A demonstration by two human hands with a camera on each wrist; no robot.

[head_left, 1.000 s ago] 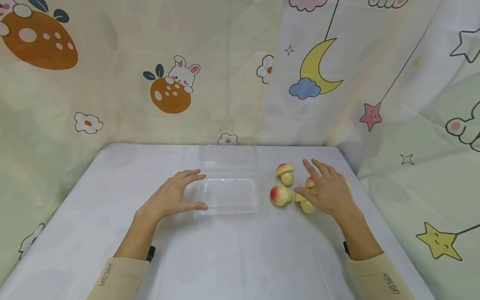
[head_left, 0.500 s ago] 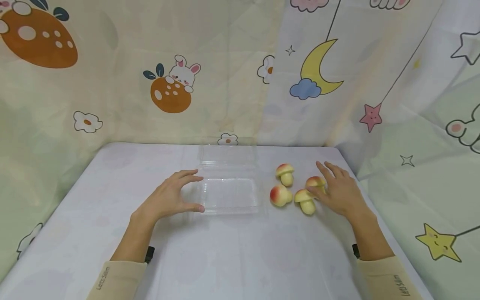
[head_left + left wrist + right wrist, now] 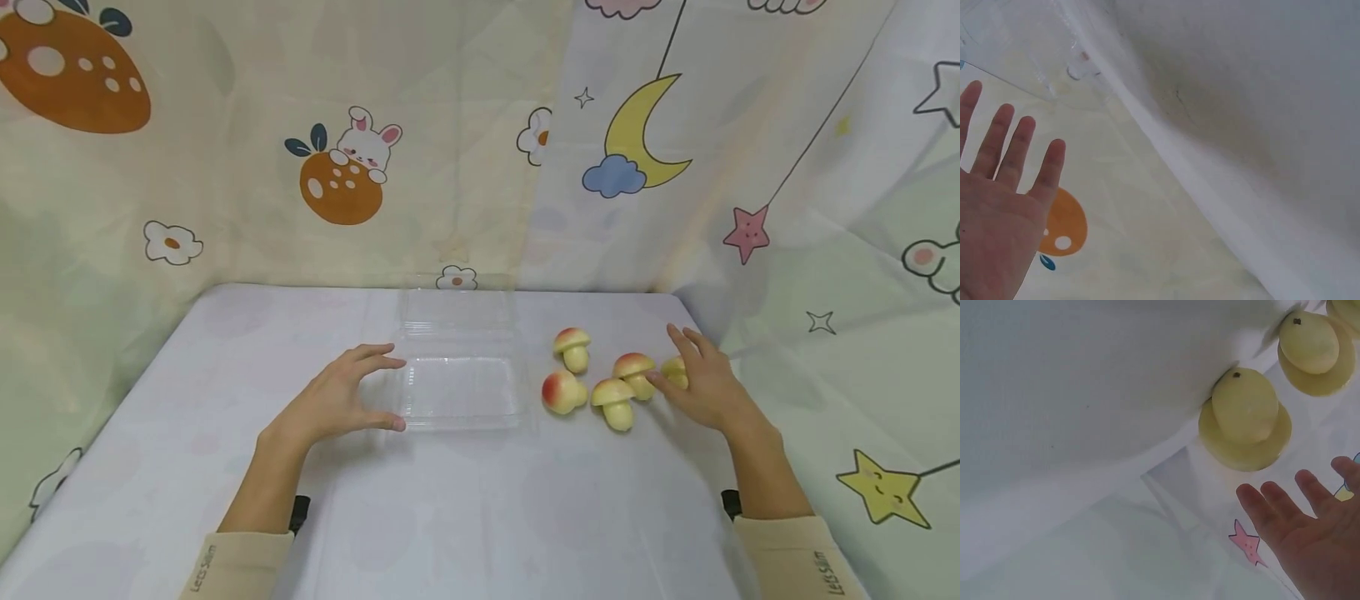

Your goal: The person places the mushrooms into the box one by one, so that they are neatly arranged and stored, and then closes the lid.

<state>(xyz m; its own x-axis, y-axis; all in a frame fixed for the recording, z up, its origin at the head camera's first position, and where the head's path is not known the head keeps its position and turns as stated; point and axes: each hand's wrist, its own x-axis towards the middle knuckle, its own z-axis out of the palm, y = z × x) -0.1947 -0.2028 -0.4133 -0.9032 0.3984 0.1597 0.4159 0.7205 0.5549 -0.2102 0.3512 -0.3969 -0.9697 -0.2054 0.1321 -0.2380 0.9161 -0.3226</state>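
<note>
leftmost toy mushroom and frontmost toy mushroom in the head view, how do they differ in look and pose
The leftmost toy mushroom shows a large red patch on its cap; the frontmost toy mushroom has a mostly yellow cap. The leftmost one's stem points right; the frontmost one's points toward the viewer. Both have yellow stems and lie on the white tabletop.

Behind the left hand and right hand, beige sleeves bear dark lettering. Between hands and sleeves sit black pieces.
</note>
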